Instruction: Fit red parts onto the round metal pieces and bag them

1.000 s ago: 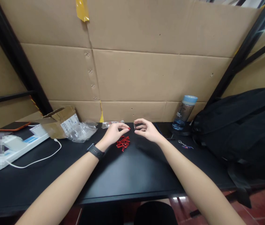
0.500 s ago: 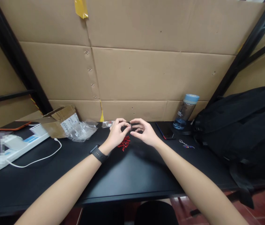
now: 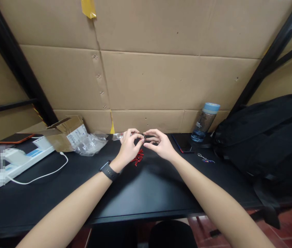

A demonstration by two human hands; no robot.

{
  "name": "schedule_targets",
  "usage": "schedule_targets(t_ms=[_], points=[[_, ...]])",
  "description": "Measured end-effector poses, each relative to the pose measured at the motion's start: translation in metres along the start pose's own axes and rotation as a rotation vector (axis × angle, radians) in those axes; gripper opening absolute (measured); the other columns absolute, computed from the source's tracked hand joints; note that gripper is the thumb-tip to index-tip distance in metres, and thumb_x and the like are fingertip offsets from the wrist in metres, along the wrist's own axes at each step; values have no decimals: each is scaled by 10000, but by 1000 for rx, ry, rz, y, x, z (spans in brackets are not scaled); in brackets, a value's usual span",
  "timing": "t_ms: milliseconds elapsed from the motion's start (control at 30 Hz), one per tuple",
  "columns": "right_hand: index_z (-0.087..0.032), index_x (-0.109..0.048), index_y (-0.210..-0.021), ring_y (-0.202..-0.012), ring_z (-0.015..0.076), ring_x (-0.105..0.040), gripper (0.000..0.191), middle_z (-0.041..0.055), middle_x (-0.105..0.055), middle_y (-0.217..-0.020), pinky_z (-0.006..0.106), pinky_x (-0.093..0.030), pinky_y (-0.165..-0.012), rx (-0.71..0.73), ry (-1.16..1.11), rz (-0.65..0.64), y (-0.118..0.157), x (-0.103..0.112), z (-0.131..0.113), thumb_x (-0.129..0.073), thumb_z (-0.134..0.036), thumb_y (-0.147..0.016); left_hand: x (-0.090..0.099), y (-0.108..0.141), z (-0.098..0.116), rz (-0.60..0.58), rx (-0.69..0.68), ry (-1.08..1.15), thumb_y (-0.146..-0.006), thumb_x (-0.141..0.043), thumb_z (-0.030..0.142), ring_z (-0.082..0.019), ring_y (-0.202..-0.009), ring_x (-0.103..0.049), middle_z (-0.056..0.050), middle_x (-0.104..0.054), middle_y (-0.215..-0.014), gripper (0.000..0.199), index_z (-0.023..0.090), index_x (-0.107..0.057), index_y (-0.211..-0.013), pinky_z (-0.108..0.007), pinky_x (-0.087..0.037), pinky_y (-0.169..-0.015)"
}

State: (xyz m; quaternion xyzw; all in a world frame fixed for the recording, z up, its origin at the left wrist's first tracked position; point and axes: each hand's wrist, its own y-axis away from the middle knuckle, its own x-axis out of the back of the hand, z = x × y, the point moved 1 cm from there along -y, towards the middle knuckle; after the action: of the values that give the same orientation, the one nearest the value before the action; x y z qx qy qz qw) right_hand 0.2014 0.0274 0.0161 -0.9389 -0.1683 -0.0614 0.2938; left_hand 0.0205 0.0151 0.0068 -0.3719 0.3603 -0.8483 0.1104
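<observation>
Between my two hands, a small thin flat piece [image 3: 144, 138] stands edge-on, too small to name. Thumb and fingers of my left hand [image 3: 130, 144], which has a black watch [image 3: 109, 170] at the wrist, pinch it from the left. From the right, my right hand [image 3: 160, 144] grips its edge with curved fingers and thumb. Both hands are raised a little over the black table [image 3: 146, 196]. A small heap of red cords [image 3: 138, 157] lies just below my left hand, partly covered by it.
Leftward are an opened cardboard box [image 3: 63, 132] with clear plastic wrap [image 3: 91, 144], and a white power strip [image 3: 29, 160] with a cable. To the right are a dark phone [image 3: 183, 143], a keychain [image 3: 207, 161], a water bottle [image 3: 204, 124] and a black backpack [image 3: 269, 137]. Cardboard [image 3: 146, 79] walls the back.
Both hands have shifted up very slightly and still hold the small flat piece between them. The things on the table lie as before.
</observation>
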Motion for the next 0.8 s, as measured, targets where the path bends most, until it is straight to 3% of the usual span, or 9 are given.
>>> schedule_targets(t_ms=[333, 500, 600, 800], points=[[-223, -611, -1051, -1000, 234, -733, 442, 81, -696, -1209, 414, -586, -937, -74, -127, -47, -2, 4, 7, -860, -360, -712, 8, 3, 16, 43, -55, -94, -895, -663, 231, -266, -1142, -521, -63, -610, -1176, 44, 243, -705, -903, -442, -375, -968], [-201, -695, -931, -1055, 217, -673, 198, 88, -667, -1240, 362, -561, -883, 28, 141, -129, -7, 21, -1, -704, -393, -881, 10, 5, 23, 61, -81, -133, -904, -672, 280, -283, -1173, -497, -67, -602, -1201, 53, 263, -723, -910, -455, -346, -966], [-208, -715, -929, -1057, 211, -653, 177, 88, -649, -1243, 324, -549, -807, 82, 294, -158, -7, 25, -4, -651, -374, -924, 9, 7, 24, 52, -95, -143, -911, -669, 288, -284, -1179, -490, -67, -602, -1208, 57, 271, -724, -912, -454, -336, -959], [-206, -699, -901, -995, 193, -655, 163, 86, -638, -1209, 312, -540, -787, 101, 364, -182, -6, 23, -4, -615, -339, -941, 8, 7, 21, -10, -113, -135, -934, -631, 285, -269, -1154, -514, -62, -624, -1162, 66, 254, -689, -936, -437, -328, -960]])
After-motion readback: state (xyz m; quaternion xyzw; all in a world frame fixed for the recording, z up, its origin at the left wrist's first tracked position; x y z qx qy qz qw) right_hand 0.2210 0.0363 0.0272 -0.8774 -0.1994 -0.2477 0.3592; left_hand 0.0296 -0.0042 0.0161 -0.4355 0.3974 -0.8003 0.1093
